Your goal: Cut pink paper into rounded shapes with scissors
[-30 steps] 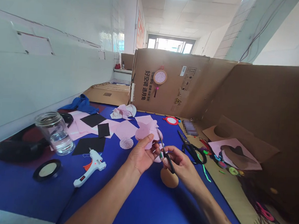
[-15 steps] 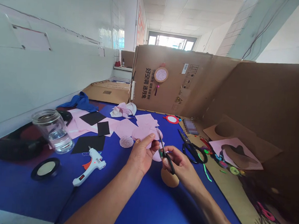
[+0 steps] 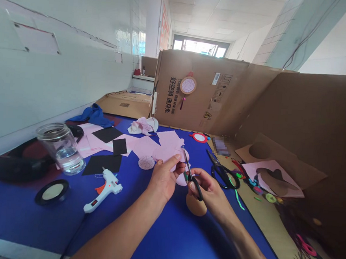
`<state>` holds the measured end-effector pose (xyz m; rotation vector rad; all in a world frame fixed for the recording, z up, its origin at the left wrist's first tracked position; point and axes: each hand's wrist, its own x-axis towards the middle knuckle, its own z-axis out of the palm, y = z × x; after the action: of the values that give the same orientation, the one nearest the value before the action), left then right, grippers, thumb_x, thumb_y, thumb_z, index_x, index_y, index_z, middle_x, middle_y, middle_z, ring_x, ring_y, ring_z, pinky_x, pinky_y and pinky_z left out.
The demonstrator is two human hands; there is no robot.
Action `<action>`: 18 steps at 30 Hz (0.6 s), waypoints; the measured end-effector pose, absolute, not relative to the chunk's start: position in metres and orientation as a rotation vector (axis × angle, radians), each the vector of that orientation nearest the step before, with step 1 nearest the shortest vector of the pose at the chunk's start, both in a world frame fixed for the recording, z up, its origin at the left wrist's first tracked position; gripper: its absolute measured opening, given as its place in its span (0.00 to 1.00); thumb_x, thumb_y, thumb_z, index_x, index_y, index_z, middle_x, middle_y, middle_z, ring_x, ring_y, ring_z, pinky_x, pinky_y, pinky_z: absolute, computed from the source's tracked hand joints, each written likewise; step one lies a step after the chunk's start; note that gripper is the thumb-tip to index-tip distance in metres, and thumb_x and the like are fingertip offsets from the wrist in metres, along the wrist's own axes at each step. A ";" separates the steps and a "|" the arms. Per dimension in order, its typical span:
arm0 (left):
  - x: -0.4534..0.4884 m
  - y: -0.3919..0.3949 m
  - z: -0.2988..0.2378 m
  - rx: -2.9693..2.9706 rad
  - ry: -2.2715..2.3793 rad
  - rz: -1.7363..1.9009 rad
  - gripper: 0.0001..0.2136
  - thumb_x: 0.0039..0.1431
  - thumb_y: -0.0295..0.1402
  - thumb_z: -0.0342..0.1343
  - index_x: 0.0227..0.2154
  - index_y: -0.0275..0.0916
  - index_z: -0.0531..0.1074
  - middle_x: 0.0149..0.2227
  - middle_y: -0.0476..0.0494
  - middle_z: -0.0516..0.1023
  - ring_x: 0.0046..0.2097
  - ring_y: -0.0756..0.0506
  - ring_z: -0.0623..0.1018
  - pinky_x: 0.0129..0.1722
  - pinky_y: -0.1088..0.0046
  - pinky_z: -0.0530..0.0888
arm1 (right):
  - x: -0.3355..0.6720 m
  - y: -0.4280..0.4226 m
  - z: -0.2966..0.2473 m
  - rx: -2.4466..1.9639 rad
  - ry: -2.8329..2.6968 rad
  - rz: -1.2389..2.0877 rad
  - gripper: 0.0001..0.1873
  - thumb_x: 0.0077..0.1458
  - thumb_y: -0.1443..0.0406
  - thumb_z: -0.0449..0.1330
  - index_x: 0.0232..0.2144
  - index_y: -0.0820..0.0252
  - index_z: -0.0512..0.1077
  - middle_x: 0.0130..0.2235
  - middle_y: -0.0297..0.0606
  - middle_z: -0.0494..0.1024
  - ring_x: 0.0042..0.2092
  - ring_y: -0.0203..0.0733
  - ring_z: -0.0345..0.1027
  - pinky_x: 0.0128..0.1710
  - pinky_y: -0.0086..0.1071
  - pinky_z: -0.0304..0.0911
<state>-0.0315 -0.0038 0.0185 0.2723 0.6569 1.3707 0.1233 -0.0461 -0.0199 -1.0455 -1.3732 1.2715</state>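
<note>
My right hand [image 3: 208, 189] is closed on a pair of scissors [image 3: 197, 188] with black handles, their slim blades pointing up and away from me. Beside the blades, the curled fingers of my left hand [image 3: 165, 176] are closed; what they pinch is hidden against the pink behind. A small dark green bit shows between the two hands. Pink paper pieces [image 3: 168, 149] with rounded edges lie just beyond my fingertips. Under my right hand sits a tan disc [image 3: 196, 206], partly covered. Left of my left hand is a round patterned piece [image 3: 146, 162].
A white glue gun [image 3: 105, 192], a glass jar [image 3: 60, 147] with water and a roll of tape [image 3: 52, 191] stand left. Black squares [image 3: 103, 165] lie behind them. Larger scissors [image 3: 224, 176] and craft bits are right. Cardboard walls [image 3: 228, 98] enclose the back and right.
The view has shifted slightly. Both hands and the scissors stay in nearly the same place, with hardly any movement between them.
</note>
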 end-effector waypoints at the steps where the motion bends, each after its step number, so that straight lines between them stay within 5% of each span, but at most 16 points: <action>1: -0.032 -0.003 0.018 0.275 0.657 1.374 0.12 0.47 0.21 0.72 0.29 0.36 0.73 0.26 0.46 0.80 0.27 0.48 0.80 0.29 0.75 0.77 | 0.123 -0.046 -0.020 -1.055 -1.373 1.267 0.28 0.54 0.47 0.74 0.47 0.56 0.72 0.30 0.30 0.74 0.30 0.38 0.65 0.31 0.30 0.57; 18: -0.037 -0.001 0.020 0.333 0.692 1.354 0.09 0.52 0.20 0.69 0.32 0.33 0.74 0.27 0.44 0.81 0.26 0.47 0.80 0.28 0.74 0.78 | 0.125 -0.048 -0.017 -1.062 -1.332 1.282 0.27 0.52 0.49 0.76 0.46 0.55 0.74 0.34 0.33 0.76 0.31 0.38 0.62 0.31 0.31 0.57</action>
<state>-0.0373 -0.0008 0.0198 0.3327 0.6921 1.3538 0.1254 -0.0478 -0.0174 -1.0619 -1.3321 1.2822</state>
